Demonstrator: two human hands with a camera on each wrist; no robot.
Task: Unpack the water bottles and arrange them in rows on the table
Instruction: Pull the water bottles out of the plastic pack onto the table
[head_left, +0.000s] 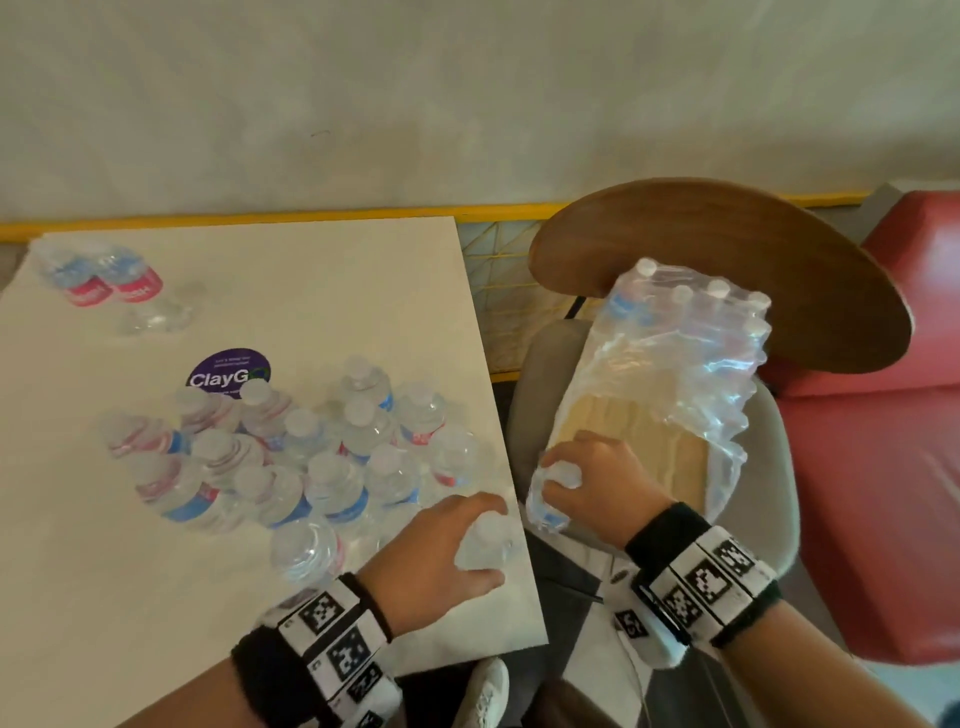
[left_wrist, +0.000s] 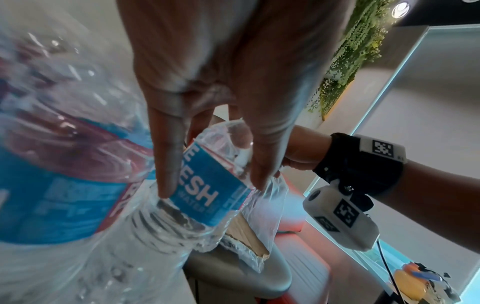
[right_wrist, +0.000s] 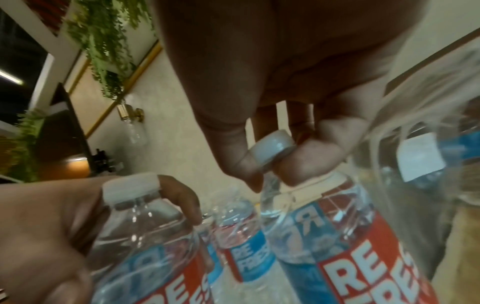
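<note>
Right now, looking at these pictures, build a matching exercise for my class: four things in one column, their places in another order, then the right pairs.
Things
1. left hand
2. right hand
3. pack
4. sticker

Places
A. on the chair
B. on the table, behind the standing bottles
C. holds a bottle between table and chair
D. holds a bottle at the table's near right edge

Pairs: 1-D, 2-C, 3-A, 4-B
</note>
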